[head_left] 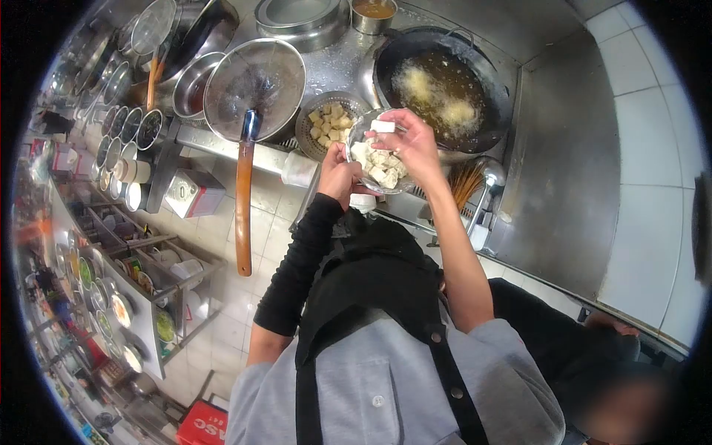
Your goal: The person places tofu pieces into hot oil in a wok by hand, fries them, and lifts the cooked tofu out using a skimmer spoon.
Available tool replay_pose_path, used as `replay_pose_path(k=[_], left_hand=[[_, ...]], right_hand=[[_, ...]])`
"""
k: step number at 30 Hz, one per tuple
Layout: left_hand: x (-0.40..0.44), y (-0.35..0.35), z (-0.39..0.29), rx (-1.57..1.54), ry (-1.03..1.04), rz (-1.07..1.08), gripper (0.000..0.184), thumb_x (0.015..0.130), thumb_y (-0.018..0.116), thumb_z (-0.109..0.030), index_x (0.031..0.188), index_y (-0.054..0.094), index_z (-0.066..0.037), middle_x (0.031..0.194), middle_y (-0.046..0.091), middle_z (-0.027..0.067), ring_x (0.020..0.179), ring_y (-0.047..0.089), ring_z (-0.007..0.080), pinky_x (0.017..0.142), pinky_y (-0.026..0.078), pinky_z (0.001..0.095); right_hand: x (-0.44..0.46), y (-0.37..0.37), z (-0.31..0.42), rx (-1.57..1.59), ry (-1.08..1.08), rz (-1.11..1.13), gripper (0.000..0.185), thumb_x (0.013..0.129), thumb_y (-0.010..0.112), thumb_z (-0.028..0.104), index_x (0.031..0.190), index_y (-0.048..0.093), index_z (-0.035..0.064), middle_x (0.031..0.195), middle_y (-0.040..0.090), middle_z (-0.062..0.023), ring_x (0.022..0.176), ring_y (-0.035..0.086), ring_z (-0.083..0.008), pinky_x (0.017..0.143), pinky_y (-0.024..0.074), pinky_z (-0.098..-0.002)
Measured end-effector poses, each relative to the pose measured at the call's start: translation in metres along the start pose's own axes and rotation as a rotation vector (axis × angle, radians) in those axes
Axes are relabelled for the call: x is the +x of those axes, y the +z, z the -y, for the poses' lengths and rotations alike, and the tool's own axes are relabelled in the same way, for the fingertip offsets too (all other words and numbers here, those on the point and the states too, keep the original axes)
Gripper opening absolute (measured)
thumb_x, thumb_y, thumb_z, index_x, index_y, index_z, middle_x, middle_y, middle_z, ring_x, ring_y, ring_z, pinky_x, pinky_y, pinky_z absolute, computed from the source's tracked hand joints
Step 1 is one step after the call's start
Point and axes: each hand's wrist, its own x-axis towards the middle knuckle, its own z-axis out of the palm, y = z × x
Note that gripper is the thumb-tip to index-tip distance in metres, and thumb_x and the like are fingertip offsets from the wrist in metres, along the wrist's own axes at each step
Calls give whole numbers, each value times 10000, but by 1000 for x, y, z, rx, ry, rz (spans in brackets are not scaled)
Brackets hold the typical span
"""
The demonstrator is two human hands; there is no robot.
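My left hand (337,178) grips the rim of a metal bowl (359,129) that is tilted toward me. Several white, coated tofu cubes (381,169) lie in it. Over the bowl's far side, my right hand (417,144) pinches one white tofu cube (383,127) between fingers and thumb. Just beyond the bowl is a black wok (486,122) of bubbling oil, with two pale foaming patches of frying food (456,113). Partly behind my hands and the bowl, a perforated metal colander (305,133) holds golden tofu cubes (328,121).
A large strainer (274,70) with a wooden handle (244,208) juts out left of the colander. Metal pots (304,18) stand behind. A ladle (491,174) and a bamboo brush (465,182) sit right of my hands. Another person (549,326) is close at my right.
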Motion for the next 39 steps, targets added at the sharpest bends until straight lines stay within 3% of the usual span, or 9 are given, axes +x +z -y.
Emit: replay_pose_path(k=[2,11,15,21,23,26,31,35,39], left_hand=[[-1,2,0,30,6,9,391,744,497,116,1074,429,-82,1009,578,111,786,639,273,609,667,579],[-3,8,10,223,179,-27,347,751,552,97,1012,426,-94,1030,554,122,752,656,285,495,654,512],[-5,3,9,169,133,-41,340,748,544,105,997,424,-94,1042,549,118,762,650,277,507,659,527],[-24,-14,-2,57,42,-89,354,760,527,118,1016,414,-99,1023,537,100,735,617,232,512,663,529],[-25,-23,-1,72,36,-91,353,776,519,118,1029,407,-102,1030,528,92,731,615,219,516,664,519],[-31,-28,-2,49,36,-97,354,784,514,119,1038,406,-103,1039,525,90,723,610,208,523,665,517],[-44,-31,-11,-26,17,-88,367,784,509,123,1049,403,-107,1043,521,93,718,609,200,547,669,526],[-54,-26,-18,-71,38,-85,371,781,503,130,1051,402,-105,1045,519,94,708,611,206,568,673,525],[-64,-7,-28,2,111,-108,368,777,517,132,1038,400,-99,1049,514,90,723,626,210,560,668,490]], right_hand=[[-1,-3,8,149,129,-38,305,918,564,-125,1197,587,-2,1131,654,-98,973,714,-216,763,613,-298],[-8,7,-10,-936,2,163,402,810,721,85,1208,673,48,1161,632,-138,1035,663,-298,883,526,-384],[-8,3,-16,-870,24,167,404,794,810,198,1158,719,49,1132,634,-171,1075,643,-319,917,513,-393],[6,-93,-19,-989,17,-318,355,840,792,207,1162,747,62,1122,685,-194,1015,688,-377,898,538,-432],[26,-130,-42,-1252,-27,-343,331,863,765,180,1172,745,63,1120,705,-204,1028,703,-374,876,548,-421],[55,-153,-74,-1002,84,-157,288,890,721,145,1157,744,39,1069,726,-214,1014,717,-358,870,550,-407],[10,-67,51,-972,-289,-554,248,960,597,77,1162,717,-1,1061,737,-200,971,727,-332,827,557,-387],[-64,14,101,-909,-337,-215,187,944,616,60,1097,701,-5,1069,715,-185,936,707,-344,843,545,-429],[-100,52,61,-978,-35,16,234,906,653,56,1132,672,0,1099,652,-231,1017,649,-436,918,516,-503]])
